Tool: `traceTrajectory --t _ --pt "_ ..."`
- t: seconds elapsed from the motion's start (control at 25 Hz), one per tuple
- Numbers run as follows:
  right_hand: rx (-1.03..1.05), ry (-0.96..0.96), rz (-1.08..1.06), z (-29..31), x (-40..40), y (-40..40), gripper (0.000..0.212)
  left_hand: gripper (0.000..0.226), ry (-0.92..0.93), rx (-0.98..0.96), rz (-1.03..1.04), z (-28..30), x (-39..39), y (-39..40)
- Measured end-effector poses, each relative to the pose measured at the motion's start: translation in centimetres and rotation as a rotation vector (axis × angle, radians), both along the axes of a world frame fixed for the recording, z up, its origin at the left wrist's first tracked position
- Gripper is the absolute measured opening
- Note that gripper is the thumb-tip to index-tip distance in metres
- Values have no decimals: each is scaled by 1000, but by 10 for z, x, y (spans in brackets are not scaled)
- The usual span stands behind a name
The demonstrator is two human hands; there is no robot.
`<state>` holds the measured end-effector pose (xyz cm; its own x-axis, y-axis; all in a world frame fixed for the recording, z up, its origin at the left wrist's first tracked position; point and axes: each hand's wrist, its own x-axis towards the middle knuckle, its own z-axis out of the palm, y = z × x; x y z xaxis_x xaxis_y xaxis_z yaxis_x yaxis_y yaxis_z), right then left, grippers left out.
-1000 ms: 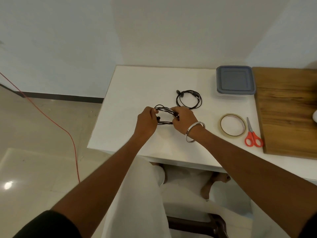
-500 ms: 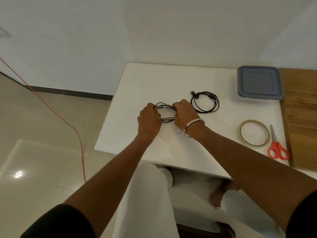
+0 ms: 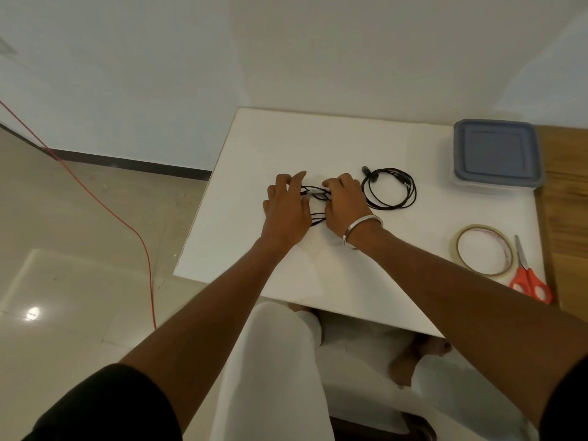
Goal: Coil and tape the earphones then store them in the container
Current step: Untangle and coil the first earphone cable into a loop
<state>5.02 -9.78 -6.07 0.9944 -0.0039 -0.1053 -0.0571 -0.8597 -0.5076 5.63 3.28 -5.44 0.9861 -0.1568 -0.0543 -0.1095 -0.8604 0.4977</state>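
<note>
A bundle of black earphone cable (image 3: 315, 205) lies on the white table (image 3: 350, 265), stretched between my two hands. My left hand (image 3: 286, 208) rests over its left end with fingers spread and extended. My right hand (image 3: 345, 202) presses on its right end, fingers curled over the wires; part of the bundle is hidden under both hands. A second pair of black earphones (image 3: 390, 188), coiled in a loop, lies just right of my right hand. A roll of clear tape (image 3: 483, 249) and a lidded grey container (image 3: 498, 154) sit further right.
Red-handled scissors (image 3: 528, 275) lie beside the tape near the table's right edge. A wooden board (image 3: 566, 186) adjoins the table on the right. A red cord (image 3: 95, 198) runs across the floor at left. My legs are under the table's front edge.
My hands lowered the earphone bundle onto the table. My left fingers went from pinching the wires to spread out over them. The view shifted left.
</note>
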Motion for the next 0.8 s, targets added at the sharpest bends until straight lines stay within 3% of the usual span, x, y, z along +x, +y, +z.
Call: traceTrajectory --t 0.2,0.32,0.44,0.8 --pt "6 -44 15 -1 0 -2 46 46 -88 177 -71 -10 4 7" --pt "-12 -58 58 -3 -1 -4 42 54 0 268 -127 -20 2 12" --pt "-64 -63 82 -6 -1 -3 39 60 70 284 -138 -25 0 10" --pt "-122 -82 132 -6 -3 -3 48 63 1 174 -169 -17 1 11"
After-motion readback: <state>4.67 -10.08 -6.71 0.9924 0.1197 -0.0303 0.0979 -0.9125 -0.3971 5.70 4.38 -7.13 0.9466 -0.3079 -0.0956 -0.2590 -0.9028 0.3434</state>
